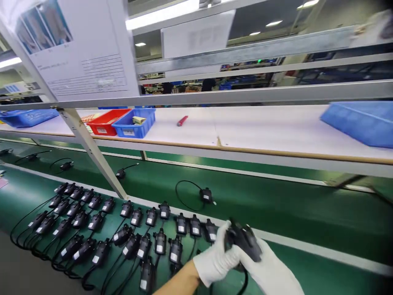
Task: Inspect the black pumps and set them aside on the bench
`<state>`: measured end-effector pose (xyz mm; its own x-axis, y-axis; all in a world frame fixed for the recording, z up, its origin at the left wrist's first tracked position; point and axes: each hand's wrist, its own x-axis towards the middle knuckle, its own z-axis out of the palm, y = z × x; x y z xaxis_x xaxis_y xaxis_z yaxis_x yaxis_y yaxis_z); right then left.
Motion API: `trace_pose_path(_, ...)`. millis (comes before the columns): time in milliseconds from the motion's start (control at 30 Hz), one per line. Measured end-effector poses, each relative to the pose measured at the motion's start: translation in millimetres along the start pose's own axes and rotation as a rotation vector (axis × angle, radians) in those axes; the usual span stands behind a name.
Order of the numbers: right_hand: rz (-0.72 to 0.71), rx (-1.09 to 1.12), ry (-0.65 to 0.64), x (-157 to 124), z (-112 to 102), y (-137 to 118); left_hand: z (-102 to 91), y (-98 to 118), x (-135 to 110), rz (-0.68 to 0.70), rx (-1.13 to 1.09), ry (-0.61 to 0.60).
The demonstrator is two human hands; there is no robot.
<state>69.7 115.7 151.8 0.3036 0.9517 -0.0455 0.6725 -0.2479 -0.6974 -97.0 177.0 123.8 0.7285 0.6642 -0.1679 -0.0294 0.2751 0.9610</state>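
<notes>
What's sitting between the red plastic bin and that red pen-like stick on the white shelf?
Head view: a small blue plastic bin holding a yellowish item, then bare white shelf.

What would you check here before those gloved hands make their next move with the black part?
1. Gloves on: ok. The left hand and right hand both wear white gloves.
2. Grip on the black part: ok, both hands are closed around it.
3. Its cable hanging free: cannot tell, it runs off the bottom edge.
4. Rows of parts orderly: ok, lined up, labels showing.
5. Room on the green belt beyond the hands: ok, the lone part lies off to the left.
</notes>
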Motion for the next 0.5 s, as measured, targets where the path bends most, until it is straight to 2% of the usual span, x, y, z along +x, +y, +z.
trace_pose_path(67, 0.063, -0.064, -0.045, -7.7, -22.6, -6.7, 36.2, 10.2, 4.5, -0.021, -0.279, 0.109)
trace_pose_path(133, -0.009, -0.036, -0.084, -18.6, -44.9, -10.9, 57.4, 19.1, 8.0, -0.118, -0.486, 0.146)
trace_pose_path(200, -0.114, 0.039, -0.096, -31.6, -63.8, -9.1, 71.2, 26.2, 6.9, -0.125, -0.604, 0.134)
trace_pose_path(367, -0.207, 0.119, -0.103, -61.3, -91.9, 11.0, 99.6, 43.6, -9.5, 0.066, -0.628, 0.117)
trace_pose_path(500, -0.254, 0.173, -0.192, -77.8, -102.5, 18.0, 109.4, 59.0, -20.1, 0.135, -0.612, 0.084)
